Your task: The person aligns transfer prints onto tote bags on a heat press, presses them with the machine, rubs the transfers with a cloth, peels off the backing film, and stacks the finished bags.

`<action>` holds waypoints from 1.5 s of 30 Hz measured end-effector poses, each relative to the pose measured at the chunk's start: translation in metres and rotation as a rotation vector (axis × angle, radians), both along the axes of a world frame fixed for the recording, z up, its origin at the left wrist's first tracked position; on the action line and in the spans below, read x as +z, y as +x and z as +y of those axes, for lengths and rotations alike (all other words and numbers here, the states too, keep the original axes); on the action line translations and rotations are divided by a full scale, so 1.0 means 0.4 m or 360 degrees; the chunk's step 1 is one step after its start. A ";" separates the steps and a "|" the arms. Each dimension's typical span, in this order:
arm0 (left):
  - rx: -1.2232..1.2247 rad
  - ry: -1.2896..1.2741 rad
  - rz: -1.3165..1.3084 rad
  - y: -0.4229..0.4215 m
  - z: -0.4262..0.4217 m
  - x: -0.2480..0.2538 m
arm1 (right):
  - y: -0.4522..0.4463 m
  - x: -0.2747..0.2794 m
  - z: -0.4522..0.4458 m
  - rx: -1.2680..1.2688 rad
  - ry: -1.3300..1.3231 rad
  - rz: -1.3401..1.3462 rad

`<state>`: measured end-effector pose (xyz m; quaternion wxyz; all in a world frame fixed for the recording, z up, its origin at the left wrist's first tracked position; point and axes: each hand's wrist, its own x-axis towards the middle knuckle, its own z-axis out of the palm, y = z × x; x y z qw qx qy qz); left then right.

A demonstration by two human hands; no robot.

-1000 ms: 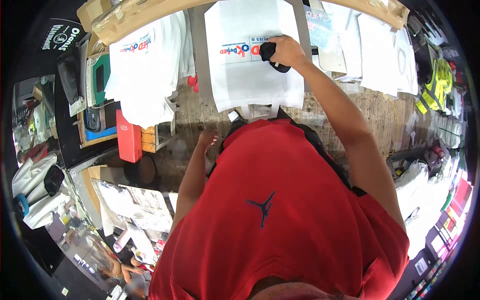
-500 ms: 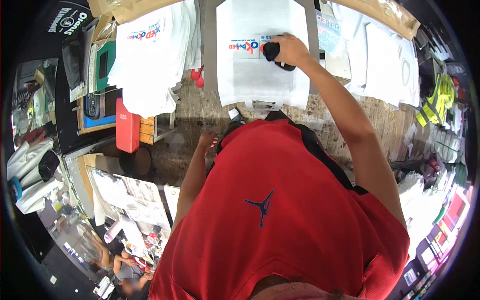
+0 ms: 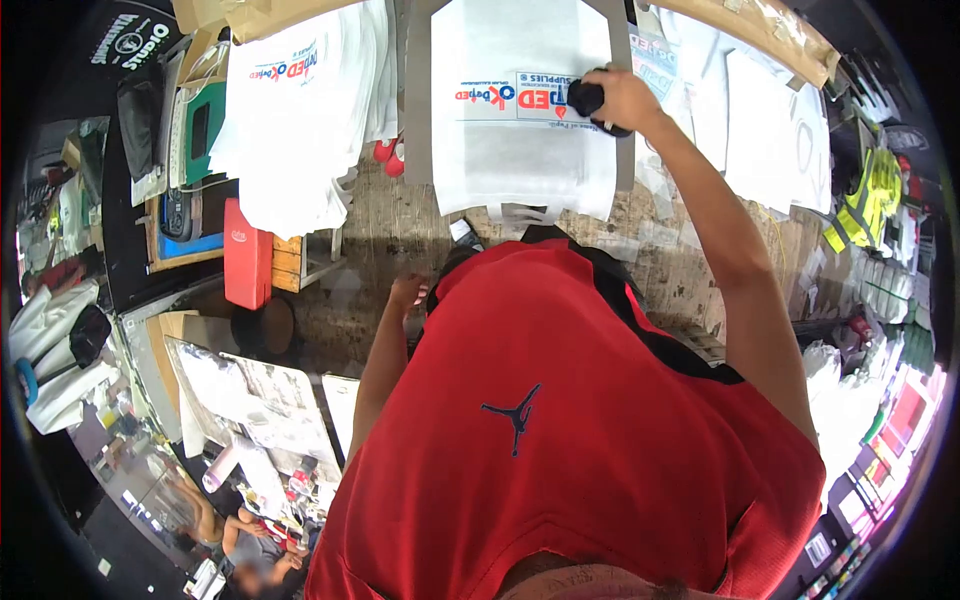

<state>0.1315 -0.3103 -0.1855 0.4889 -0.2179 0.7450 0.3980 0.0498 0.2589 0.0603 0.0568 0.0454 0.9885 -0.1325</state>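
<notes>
A white bag with a printed red and blue logo (image 3: pixel 525 165) lies flat on a grey board (image 3: pixel 418 120), its handles toward my body. My right hand (image 3: pixel 622 100) is wrapped round a black tool (image 3: pixel 588 98) at the bag's right side, just right of the logo. The tool's underside is hidden. Low beside my body on the left hangs my left hand (image 3: pixel 409 291), fingers loosely apart, holding nothing and touching no bag.
Stacked white printed bags (image 3: pixel 290 130) lie at the left, more white sheets (image 3: pixel 770 130) at the right. A red box (image 3: pixel 247 255) stands left of the wooden table (image 3: pixel 385 225). Cardboard (image 3: pixel 290 18) crosses the far edge. Another person (image 3: pixel 255 545) is at the lower left.
My right hand has moved right with the black tool, uncovering more of the printed logo. My left hand stays low at the left. The view has shifted slightly.
</notes>
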 end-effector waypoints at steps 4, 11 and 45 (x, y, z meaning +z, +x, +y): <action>0.0081 0.0088 -0.0046 0.013 -0.018 -0.024 | 0.028 -0.021 0.001 0.0109 0.0020 -0.0023; 0.0047 -0.0001 -0.0068 -0.025 0.003 -0.007 | 0.014 0.008 0.004 0.0056 0.0058 -0.0213; 0.0318 0.0033 -0.0007 0.049 -0.041 -0.005 | -0.057 -0.039 -0.069 -0.0063 -0.0127 -0.0038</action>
